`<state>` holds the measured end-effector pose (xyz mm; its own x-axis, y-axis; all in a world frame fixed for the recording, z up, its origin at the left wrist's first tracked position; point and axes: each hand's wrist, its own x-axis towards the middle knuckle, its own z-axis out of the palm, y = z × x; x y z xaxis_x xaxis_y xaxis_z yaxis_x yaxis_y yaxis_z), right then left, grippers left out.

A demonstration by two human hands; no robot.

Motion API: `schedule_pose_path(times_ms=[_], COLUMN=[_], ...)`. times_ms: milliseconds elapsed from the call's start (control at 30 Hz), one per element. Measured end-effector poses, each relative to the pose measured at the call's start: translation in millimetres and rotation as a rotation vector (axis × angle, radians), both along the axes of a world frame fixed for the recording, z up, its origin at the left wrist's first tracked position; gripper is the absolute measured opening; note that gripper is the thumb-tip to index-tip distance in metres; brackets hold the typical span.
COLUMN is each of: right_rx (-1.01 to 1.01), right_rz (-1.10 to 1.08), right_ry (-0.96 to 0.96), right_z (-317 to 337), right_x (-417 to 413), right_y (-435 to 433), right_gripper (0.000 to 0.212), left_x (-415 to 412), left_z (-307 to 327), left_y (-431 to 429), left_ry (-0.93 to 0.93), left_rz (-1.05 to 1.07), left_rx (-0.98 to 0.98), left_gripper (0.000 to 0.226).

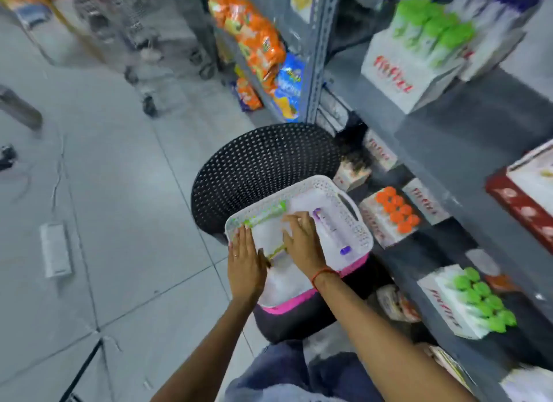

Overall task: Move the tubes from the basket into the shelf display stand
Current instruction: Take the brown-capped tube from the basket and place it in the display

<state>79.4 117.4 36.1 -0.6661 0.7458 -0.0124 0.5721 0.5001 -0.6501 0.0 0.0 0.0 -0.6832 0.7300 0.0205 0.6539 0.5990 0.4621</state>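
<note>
A white perforated basket (pixel 356 231) rests on a black chair, in front of me. Inside lie white tubes: several with green caps (pixel 263 216) at the left and one with a purple cap (pixel 335 231) at the right. My left hand (pixel 245 264) lies flat over the basket's near left side, fingers together and stretched out. My right hand (pixel 302 240) reaches into the middle of the basket with fingers spread over a white tube; I cannot tell if it grips it. White display stands hold green-capped tubes (pixel 478 300) and orange-capped tubes (pixel 395 210) on the shelf at the right.
The grey metal shelf unit (pixel 449 138) runs along the right, with more stands of green and dark-capped tubes (pixel 431 33) on its upper level. Snack packets (pixel 257 45) hang on the rack behind. The black mesh chair back (pixel 263 165) stands behind the basket. Tiled floor lies at the left.
</note>
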Motion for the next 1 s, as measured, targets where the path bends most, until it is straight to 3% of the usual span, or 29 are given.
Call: schedule_pose_path(times_ms=[133,333,467,567,633,733,800,900,1000], right_rx=[0.055,0.262,0.369,0.465,0.341,0.119,0.094,0.067,0.044], right_rz=[0.424,0.820,0.925,0.817,0.700,0.392,0.022,-0.212,-0.270], right_ry=[-0.461,-0.682,-0.668,-0.439,-0.288,-0.085,0.111,0.292,0.383], right_z=[-44,-72,-74,-62,-50,-22,20,55,73], right_x=[-18,-38,-36,-32,-20,-6,49,94,100], right_y=[-11,-22,-15,-3,7,25,63,94,99], right_gripper=[0.036,0.031,0.028,0.021,0.022,0.021,0.025,0.032,0.033], left_x=[-8,-6,-6,-6,0,2,31,59,69], left_z=[-35,-60,-61,-60,-57,-49,-23,-1,-1], left_y=[-23,-30,-29,-29,-28,-11,42,86,89], left_ry=[-0.053,-0.029,0.004,0.012,0.028,0.006,0.083,0.058,0.011], left_rz=[0.044,0.017,0.011,0.009,0.020,0.025,-0.202,-0.300,-0.282], left_rx=[-0.221,-0.365,-0.393,-0.423,-0.439,-0.347,-0.212,-0.107,-0.039], left_gripper=[0.057,0.058,0.056,0.056,0.057,0.058,0.058,0.058,0.056])
